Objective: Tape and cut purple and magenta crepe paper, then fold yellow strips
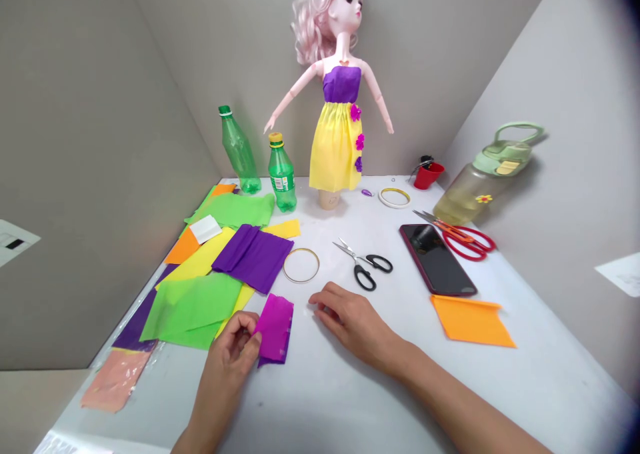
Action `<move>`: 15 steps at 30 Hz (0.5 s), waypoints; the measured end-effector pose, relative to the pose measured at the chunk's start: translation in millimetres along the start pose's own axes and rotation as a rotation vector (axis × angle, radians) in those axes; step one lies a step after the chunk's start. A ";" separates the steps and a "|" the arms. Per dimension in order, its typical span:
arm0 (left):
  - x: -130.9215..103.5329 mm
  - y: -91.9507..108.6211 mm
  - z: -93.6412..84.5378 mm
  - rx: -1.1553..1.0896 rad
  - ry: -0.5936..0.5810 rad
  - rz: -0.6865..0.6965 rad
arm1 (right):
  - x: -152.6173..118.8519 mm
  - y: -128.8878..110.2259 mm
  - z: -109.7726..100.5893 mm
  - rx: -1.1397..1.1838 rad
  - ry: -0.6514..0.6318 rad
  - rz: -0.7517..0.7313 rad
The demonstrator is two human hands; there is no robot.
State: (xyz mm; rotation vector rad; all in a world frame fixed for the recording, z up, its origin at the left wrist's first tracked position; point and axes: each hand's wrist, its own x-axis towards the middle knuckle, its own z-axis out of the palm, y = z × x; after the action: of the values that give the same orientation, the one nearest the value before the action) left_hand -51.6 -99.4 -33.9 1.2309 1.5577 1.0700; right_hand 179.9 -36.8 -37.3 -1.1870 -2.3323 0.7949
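My left hand pinches the left edge of a small folded magenta piece, which has purple showing along its lower and right edges. To the right of it, my right hand rests over the white table with fingers apart and curved, holding nothing. Black-handled scissors lie partly open beyond my right hand. A thin gold ring lies just past the magenta piece, beside a folded purple sheet. Green sheets lie left of my left hand.
A pink-haired doll in a purple and yellow dress stands at the back. Green bottles are left of it. On the right are a phone, red-handled scissors, an orange piece and a large drinking bottle.
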 end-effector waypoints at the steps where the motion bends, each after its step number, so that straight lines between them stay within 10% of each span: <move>1: -0.3 -0.5 -0.2 -0.010 0.009 -0.006 | 0.0 -0.2 -0.1 -0.005 -0.005 0.000; 15: 1.5 4.1 -1.3 -0.044 0.130 -0.067 | 5.7 -4.6 9.2 -0.338 -0.036 -0.119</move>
State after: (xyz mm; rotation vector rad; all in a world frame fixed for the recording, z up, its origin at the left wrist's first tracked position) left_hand -52.1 -97.5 -29.8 1.0901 1.6533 1.1541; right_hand 168.7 -37.0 -40.7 -1.1556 -2.6117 0.3932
